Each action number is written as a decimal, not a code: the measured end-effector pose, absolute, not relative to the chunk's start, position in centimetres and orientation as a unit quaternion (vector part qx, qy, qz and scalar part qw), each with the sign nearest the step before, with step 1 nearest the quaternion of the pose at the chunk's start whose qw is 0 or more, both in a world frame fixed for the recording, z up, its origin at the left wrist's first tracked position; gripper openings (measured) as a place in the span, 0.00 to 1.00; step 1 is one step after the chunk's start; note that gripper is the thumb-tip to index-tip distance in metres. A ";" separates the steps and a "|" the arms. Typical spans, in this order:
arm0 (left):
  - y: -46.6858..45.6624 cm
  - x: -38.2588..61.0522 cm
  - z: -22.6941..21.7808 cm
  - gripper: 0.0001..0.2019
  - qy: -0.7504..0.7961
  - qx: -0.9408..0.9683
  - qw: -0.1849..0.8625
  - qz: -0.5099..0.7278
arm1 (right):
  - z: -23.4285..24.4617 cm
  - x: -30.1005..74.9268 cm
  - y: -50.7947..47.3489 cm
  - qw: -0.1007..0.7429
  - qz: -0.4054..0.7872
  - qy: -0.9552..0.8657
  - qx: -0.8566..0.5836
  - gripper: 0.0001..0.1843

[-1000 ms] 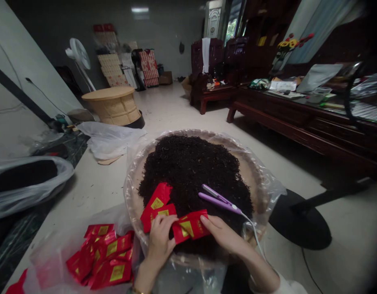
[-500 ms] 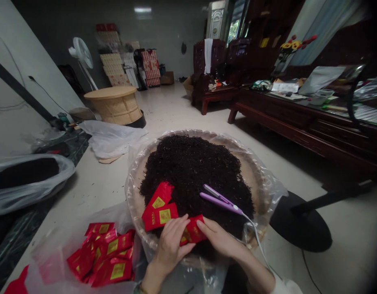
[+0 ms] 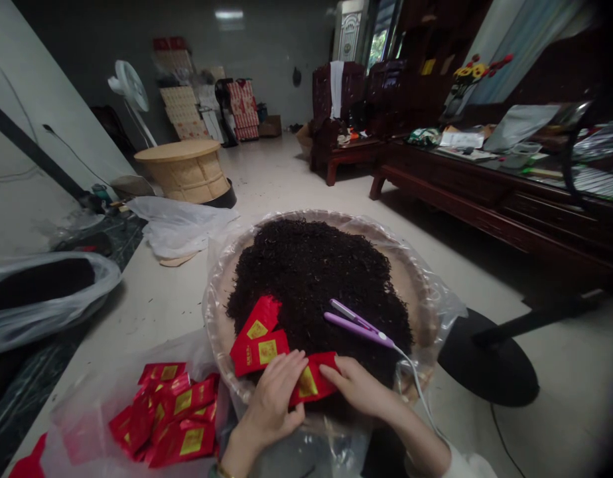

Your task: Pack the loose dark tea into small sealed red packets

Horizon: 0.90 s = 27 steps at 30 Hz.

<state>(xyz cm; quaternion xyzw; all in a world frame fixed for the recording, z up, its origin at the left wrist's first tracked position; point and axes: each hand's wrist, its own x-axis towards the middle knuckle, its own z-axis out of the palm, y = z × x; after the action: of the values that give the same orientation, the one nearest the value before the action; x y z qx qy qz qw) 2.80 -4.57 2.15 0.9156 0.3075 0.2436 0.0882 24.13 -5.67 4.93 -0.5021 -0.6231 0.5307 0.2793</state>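
A red packet [image 3: 314, 380] with a yellow label spans the gap between my hands, over the near side of the tray. My left hand [image 3: 274, 401] is closed around its left end, fingers across the front. At the other end, my right hand [image 3: 359, 385] pinches the packet's right edge. Two more red packets [image 3: 259, 352] overlap on a heap of dark, tea-like shreds [image 3: 311, 265], left of my hands. A purple hair straightener [image 3: 359, 330] with its jaws apart lies on the heap to the right.
Clear plastic lines the round tray [image 3: 430, 292]. Several red packets [image 3: 182, 405] lie on a plastic bag at lower left. The straightener's white cord [image 3: 416, 385] passes my right forearm. A black stand base [image 3: 490, 365] is on the right, a low wooden table [image 3: 485, 206] behind it.
The packet is stretched out flatter, with more of its red front and yellow label showing. My right hand has shifted slightly right, and my left thumb has drawn back from the packet.
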 end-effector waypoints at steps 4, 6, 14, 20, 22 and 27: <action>-5.3 4.5 2.1 0.38 0.375 0.888 0.058 0.261 | 4.1 23.2 -5.6 0.271 0.483 -0.632 -0.543 0.22; -5.6 5.2 1.7 0.37 0.403 0.872 0.056 0.272 | 4.3 22.6 -5.7 0.252 0.452 -0.644 -0.563 0.22; -5.6 6.0 1.0 0.26 0.443 0.811 0.099 0.368 | 7.6 21.4 -6.6 0.205 0.416 -0.706 -0.535 0.14; -4.9 5.2 1.7 0.21 0.522 0.718 0.150 0.435 | 6.7 23.9 -6.2 0.435 0.405 -0.616 -0.517 0.25; -4.9 5.0 1.7 0.21 0.544 0.691 0.156 0.448 | 4.6 25.4 -5.4 0.414 0.353 -0.620 -0.566 0.21; -5.0 4.8 1.4 0.21 0.556 0.665 0.154 0.474 | 0.2 28.4 -2.9 0.328 0.226 -0.697 -0.596 0.27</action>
<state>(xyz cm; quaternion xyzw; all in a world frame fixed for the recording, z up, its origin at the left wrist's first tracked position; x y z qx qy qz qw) 4.79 -5.00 1.41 0.6651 0.5560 0.4741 0.1542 28.41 -2.89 0.19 -0.5960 -0.6970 0.2264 0.3281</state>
